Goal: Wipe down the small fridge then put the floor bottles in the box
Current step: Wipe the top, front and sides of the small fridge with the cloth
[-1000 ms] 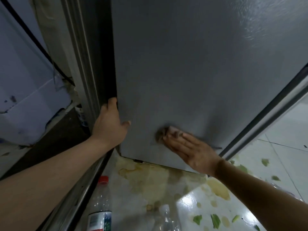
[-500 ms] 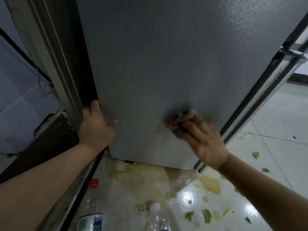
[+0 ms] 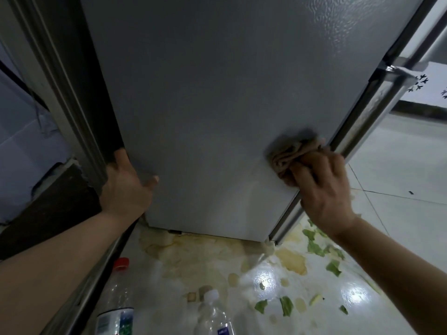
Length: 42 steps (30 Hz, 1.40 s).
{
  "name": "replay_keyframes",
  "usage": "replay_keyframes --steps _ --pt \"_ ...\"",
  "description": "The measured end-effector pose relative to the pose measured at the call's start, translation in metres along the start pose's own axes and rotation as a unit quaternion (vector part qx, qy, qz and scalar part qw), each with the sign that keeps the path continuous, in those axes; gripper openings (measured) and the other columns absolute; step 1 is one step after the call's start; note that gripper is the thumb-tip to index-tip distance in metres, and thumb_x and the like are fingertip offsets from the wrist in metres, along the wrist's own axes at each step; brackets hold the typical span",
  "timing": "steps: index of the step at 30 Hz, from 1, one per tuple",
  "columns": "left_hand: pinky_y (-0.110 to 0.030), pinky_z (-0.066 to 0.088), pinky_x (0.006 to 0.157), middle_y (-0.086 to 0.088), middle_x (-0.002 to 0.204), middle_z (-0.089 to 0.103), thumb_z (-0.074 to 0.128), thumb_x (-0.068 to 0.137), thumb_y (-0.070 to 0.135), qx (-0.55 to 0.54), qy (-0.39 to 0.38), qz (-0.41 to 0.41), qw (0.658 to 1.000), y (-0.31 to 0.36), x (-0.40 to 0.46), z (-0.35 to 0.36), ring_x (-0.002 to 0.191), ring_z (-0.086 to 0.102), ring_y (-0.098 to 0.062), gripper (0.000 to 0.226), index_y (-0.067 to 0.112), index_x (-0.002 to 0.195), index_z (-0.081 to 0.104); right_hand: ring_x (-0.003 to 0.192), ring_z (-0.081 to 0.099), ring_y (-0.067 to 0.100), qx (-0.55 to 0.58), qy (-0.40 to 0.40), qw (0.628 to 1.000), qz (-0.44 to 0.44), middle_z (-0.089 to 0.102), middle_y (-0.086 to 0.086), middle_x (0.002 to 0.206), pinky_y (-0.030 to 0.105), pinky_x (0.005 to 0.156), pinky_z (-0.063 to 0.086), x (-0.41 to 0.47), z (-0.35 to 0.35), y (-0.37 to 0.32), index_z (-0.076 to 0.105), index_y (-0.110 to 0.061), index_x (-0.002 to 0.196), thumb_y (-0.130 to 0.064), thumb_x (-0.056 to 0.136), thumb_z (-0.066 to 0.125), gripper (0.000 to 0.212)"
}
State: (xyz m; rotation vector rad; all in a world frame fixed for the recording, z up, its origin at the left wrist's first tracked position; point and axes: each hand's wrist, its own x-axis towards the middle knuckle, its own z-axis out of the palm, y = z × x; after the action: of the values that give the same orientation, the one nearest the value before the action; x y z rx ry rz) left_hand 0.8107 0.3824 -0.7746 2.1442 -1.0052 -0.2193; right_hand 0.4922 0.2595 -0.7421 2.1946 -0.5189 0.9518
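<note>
Two clear bottles lie on the floor (image 3: 399,165) below the fridge (image 3: 217,105), both cut off by the bottom of the head view: a red-capped bottle (image 3: 116,298) on the left, a white-capped bottle (image 3: 212,313) at centre. No box shows. The left hand (image 3: 125,189) grips the fridge's left edge, its fingers hidden behind it and its thumb on the grey side. The right hand (image 3: 324,189) pinches a bunched brown cloth (image 3: 292,153) against the panel's right edge, just beside the metal trim. Spill stains and green scraps litter the open tiles.
</note>
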Motion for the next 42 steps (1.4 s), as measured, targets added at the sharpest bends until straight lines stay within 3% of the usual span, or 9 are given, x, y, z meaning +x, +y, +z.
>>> replay_keyframes --steps 5,7,13,18,22,26,34,39,42 --pt "-0.053 0.047 0.09 -0.02 0.129 0.048 0.067 0.081 0.033 -0.006 -0.015 0.008 1.0 -0.008 -0.001 0.002 0.113 0.051 -0.04 0.07 0.015 0.134 0.026 0.097 0.056 0.032 -0.005 -0.188 0.978 -0.094 0.063 0.012 0.105 0.042 0.081 0.049 -0.06 0.009 -0.027 0.062 -0.014 0.109 -0.007 0.079 0.058 0.031" --pt "-0.05 0.047 0.091 -0.018 0.13 0.051 0.068 0.08 0.033 -0.01 -0.029 0.005 1.0 -0.011 -0.003 0.002 0.113 0.053 -0.038 0.071 0.017 0.135 0.025 0.092 0.061 0.03 0.029 -0.219 0.971 -0.09 0.066 0.011 0.099 0.039 0.08 0.052 -0.056 0.001 -0.029 0.069 -0.012 0.102 -0.01 0.083 0.055 0.023" --pt "-0.045 0.045 0.095 -0.014 0.133 0.053 0.068 0.081 0.025 -0.031 -0.044 0.013 0.998 -0.021 -0.007 0.011 0.114 0.055 -0.036 0.081 0.02 0.143 0.016 0.087 0.04 0.028 -0.038 -0.064 0.996 0.046 0.045 0.014 0.111 0.037 0.068 0.026 -0.009 -0.031 0.017 0.055 -0.007 0.101 -0.021 0.087 0.059 0.02" --pt "-0.047 0.043 0.094 -0.017 0.137 0.048 0.065 0.084 0.026 -0.022 -0.017 0.009 1.0 -0.024 -0.005 0.025 0.117 0.052 -0.04 0.094 0.019 0.148 -0.002 0.092 0.045 0.035 -0.005 -0.069 0.997 0.033 0.045 0.02 0.118 0.039 0.071 0.037 -0.042 0.001 -0.002 0.048 -0.003 0.117 -0.007 0.093 0.054 0.026" --pt "-0.052 0.046 0.091 -0.023 0.134 0.049 0.064 0.084 0.027 -0.004 0.003 0.0 1.0 -0.03 -0.005 0.035 0.115 0.052 -0.044 0.093 0.014 0.147 -0.003 0.091 0.045 0.031 0.006 -0.199 0.976 -0.09 0.048 0.014 0.114 0.04 0.076 0.041 -0.098 0.028 -0.031 0.056 -0.012 0.117 -0.007 0.092 0.036 0.033" --pt "-0.049 0.047 0.086 -0.026 0.126 0.054 0.064 0.084 0.024 0.011 -0.003 0.023 1.0 -0.04 -0.003 0.035 0.107 0.056 -0.046 0.085 0.01 0.146 0.007 0.078 0.057 0.022 0.008 -0.336 0.929 -0.154 0.063 0.003 0.093 0.032 0.065 0.049 -0.116 0.044 -0.058 0.07 -0.02 0.101 -0.013 0.073 0.06 0.03" --pt "-0.045 0.05 0.085 -0.023 0.114 0.063 0.065 0.085 0.023 0.016 -0.056 0.008 0.998 -0.062 0.002 0.038 0.103 0.061 -0.04 0.051 0.0 0.12 0.036 0.082 0.046 0.03 0.031 -0.154 0.987 -0.015 0.049 0.017 0.104 0.04 0.066 0.032 -0.062 0.019 -0.022 0.048 -0.004 0.108 -0.009 0.098 0.034 0.018" --pt "-0.05 0.053 0.074 -0.021 0.102 0.066 0.065 0.083 0.018 0.035 -0.059 0.019 0.997 -0.064 0.004 0.041 0.09 0.065 -0.039 0.043 0.003 0.108 0.034 0.093 0.047 0.035 0.076 -0.105 0.989 0.065 0.046 0.019 0.113 0.043 0.074 0.04 -0.071 0.037 -0.036 0.045 -0.004 0.115 -0.011 0.098 0.038 0.019" --pt "-0.05 0.053 0.075 -0.02 0.104 0.065 0.066 0.081 0.017 0.031 -0.06 0.013 0.998 -0.068 0.005 0.041 0.09 0.065 -0.039 0.044 0.008 0.108 0.032 0.09 0.055 0.031 0.052 -0.202 0.972 -0.109 0.056 0.014 0.115 0.039 0.07 0.046 -0.084 0.056 -0.065 0.057 -0.013 0.12 -0.013 0.087 0.056 0.033"
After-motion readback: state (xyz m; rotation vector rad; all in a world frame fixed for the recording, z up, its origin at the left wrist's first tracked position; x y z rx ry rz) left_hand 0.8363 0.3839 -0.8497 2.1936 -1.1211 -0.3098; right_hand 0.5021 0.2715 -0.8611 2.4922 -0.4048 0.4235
